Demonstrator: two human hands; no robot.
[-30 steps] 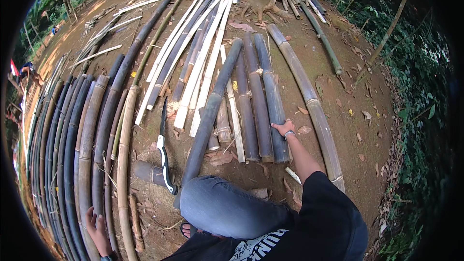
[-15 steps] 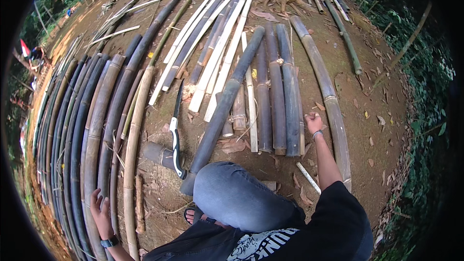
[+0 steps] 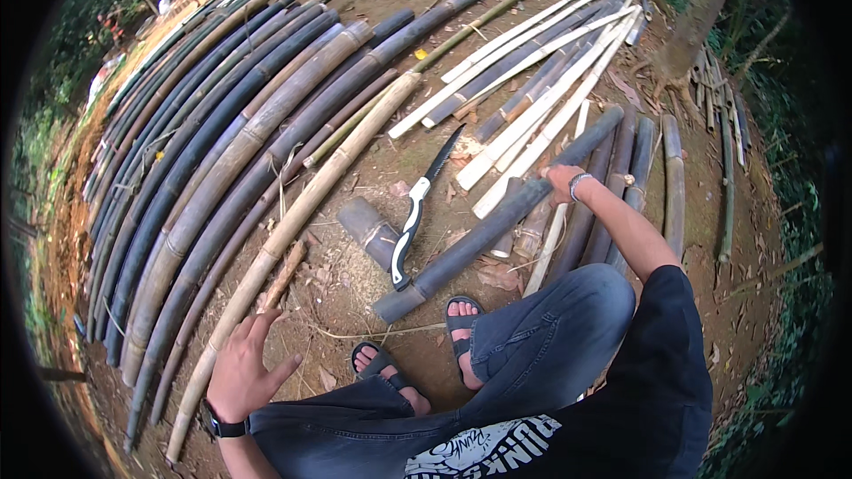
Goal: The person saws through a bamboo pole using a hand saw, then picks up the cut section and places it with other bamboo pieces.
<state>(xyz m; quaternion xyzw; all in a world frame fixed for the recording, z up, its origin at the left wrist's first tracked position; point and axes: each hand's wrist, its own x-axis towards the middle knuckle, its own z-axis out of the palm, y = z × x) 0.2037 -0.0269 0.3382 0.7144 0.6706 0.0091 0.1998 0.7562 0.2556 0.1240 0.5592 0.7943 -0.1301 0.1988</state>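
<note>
A dark bamboo pole (image 3: pixel 475 248) slants from near my feet toward the upper right. My right hand (image 3: pixel 564 183) is closed round its upper part. Lower left, my left hand (image 3: pixel 245 372) is open with its thumb spread, holding nothing. It is nearest to a long pale bamboo pole (image 3: pixel 293 222) and a short brown stick (image 3: pixel 284 273). A folding saw (image 3: pixel 412 217) with a white and black handle and a dark toothed blade lies between both hands. Its handle end rests by a short thick bamboo piece (image 3: pixel 366 223).
Long dark bamboo poles (image 3: pixel 222 155) lie side by side on the left. Pale split bamboo strips (image 3: pixel 541 111) fan out ahead. More dark bamboo lengths (image 3: pixel 641 168) lie on the right, with a tree trunk (image 3: pixel 701 18) beyond. Sawdust (image 3: pixel 351 288) covers the soil near my sandals.
My right hand has moved from beside the bamboo lengths onto the dark pole. My knee has shifted right, uncovering the pole's near end. The view has turned left.
</note>
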